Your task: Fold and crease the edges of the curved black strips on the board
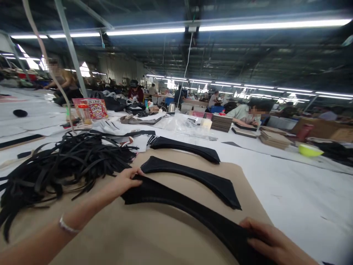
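My left hand (132, 179) pinches the far left end of a long curved black piece (176, 197), which looks like leather or fabric. Toward its right end, my right hand (264, 237) grips the same piece between thumb and fingers. The piece spans between both hands above a brown board (110, 228). Just behind it lies a stack of similar curved black pieces (190, 176), and farther back another curved black stack (187, 147). Left of my left hand is a tangled heap of black strips (82, 162). The lower right end of the held piece runs out of view.
A white tabletop (303, 191) surrounds the board. Farther back are a red snack bag (96, 108), clear plastic sheeting (184, 125), stacked brown panels (221, 123) and a yellow-green bowl (310, 149). A co-worker (245, 112) leans over the table at the back right.
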`<state>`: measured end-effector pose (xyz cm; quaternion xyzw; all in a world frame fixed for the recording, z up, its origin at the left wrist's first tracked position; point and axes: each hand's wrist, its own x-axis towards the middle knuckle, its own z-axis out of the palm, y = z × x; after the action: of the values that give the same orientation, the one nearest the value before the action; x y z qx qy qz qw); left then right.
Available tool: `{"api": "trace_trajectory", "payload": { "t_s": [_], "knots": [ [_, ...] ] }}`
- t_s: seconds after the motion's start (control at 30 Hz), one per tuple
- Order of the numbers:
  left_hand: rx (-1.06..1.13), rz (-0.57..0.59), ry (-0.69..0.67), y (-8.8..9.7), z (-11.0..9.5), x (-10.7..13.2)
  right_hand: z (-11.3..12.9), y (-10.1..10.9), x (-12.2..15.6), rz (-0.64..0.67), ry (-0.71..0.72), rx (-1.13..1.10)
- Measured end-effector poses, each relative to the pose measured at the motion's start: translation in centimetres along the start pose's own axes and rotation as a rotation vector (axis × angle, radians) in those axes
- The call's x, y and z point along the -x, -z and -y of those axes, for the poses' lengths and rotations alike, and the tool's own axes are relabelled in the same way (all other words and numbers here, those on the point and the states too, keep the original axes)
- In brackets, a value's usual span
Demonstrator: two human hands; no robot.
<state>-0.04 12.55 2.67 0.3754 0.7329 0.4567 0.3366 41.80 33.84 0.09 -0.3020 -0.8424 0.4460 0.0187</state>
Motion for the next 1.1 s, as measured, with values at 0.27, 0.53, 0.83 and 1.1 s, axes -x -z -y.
{"api": "trace_trajectory", "payload": {
  "t_s": [0.27,0.53,0.83,1.1],
  "knots": [
    [-0.300,-0.147,-0.081,0.1,-1.5,-12.2,1.6,6.9,-12.0,-0.240,0.011,0.440],
    [-0.741,-0.298,-0.120,-0.4,1.8,-15.6,-1.0,6.0,-17.3,-0.281,-0.029,0.655],
    [-1.023,-0.041,-0.467,-5.5,3.3,-12.8,-0.3,3.9,-15.8,-0.326,-0.012,0.780],
    [-1.040,0.042,-0.215,-2.5,2.1,-17.0,-1.5,6.2,-17.8,-0.111,-0.196,0.717]
  ]
}}
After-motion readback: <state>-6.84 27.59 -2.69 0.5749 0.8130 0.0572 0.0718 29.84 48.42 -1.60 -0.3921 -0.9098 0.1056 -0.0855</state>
